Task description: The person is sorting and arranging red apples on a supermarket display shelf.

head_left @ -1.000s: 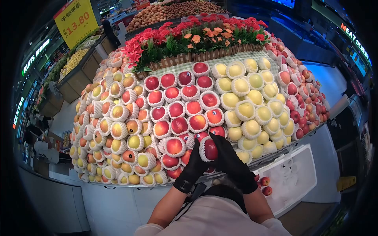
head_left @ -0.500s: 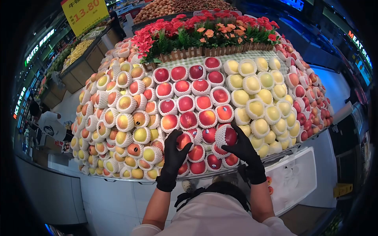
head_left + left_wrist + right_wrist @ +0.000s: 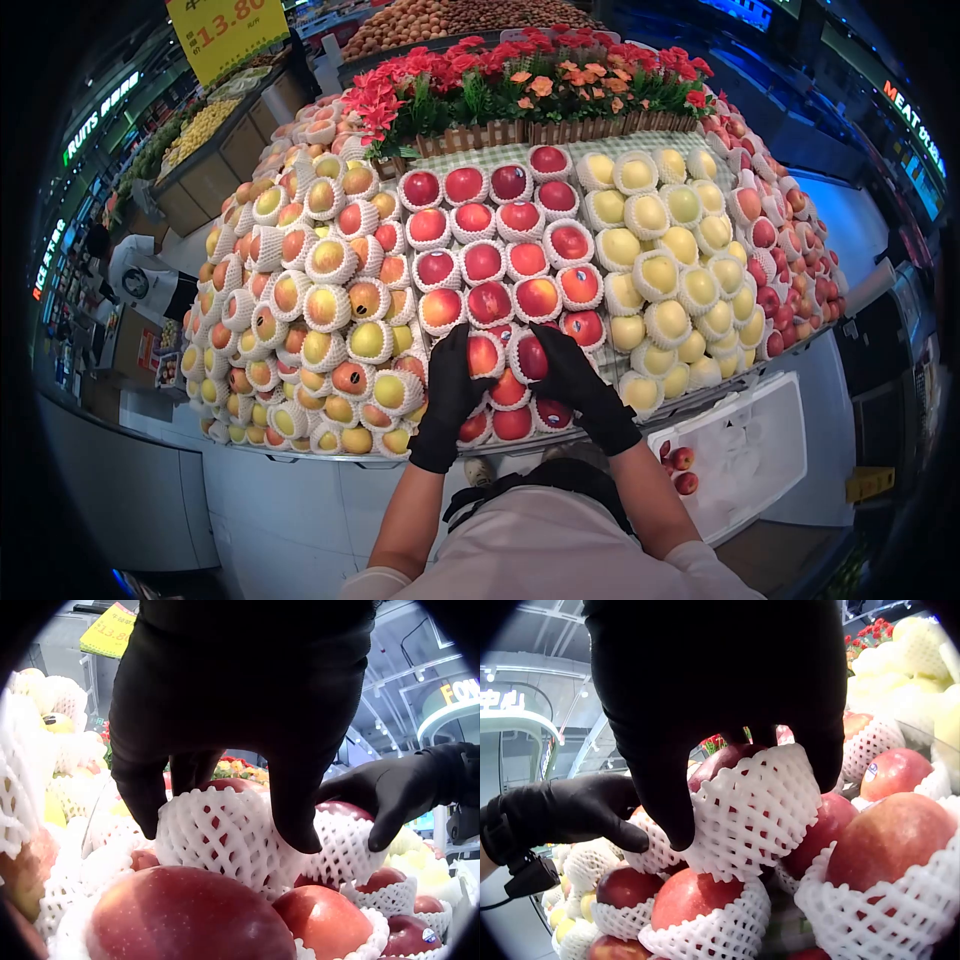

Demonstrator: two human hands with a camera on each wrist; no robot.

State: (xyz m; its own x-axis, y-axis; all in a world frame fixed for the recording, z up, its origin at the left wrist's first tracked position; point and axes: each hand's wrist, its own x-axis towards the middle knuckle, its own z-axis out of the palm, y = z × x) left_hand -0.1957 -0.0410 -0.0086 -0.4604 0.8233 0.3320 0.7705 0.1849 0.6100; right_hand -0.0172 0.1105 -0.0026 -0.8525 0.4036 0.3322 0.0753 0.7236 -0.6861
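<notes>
Both hands wear black gloves and work side by side over the front of the red apple rows. My left hand [image 3: 452, 392] grips a red apple [image 3: 484, 354] in a white foam net; the left wrist view shows thumb and fingers around the net [image 3: 214, 836]. Right beside it, my right hand [image 3: 582, 392] holds a darker red apple [image 3: 530, 358], its foam net [image 3: 754, 814] between thumb and fingers. More netted red apples [image 3: 512, 425] lie just below and around both held ones.
Yellow-red netted fruit [image 3: 330, 257] is heaped to the left, pale yellow fruit [image 3: 660, 275] to the right. Flowers [image 3: 540, 85] in a small wooden fence line the back. A white tub [image 3: 770, 440] with loose red apples stands at the lower right.
Both hands were together on one dark apple, then parted, the left reaching to an apple at the left. Now the right hand has brought the dark apple leftward, next to the left hand's apple.
</notes>
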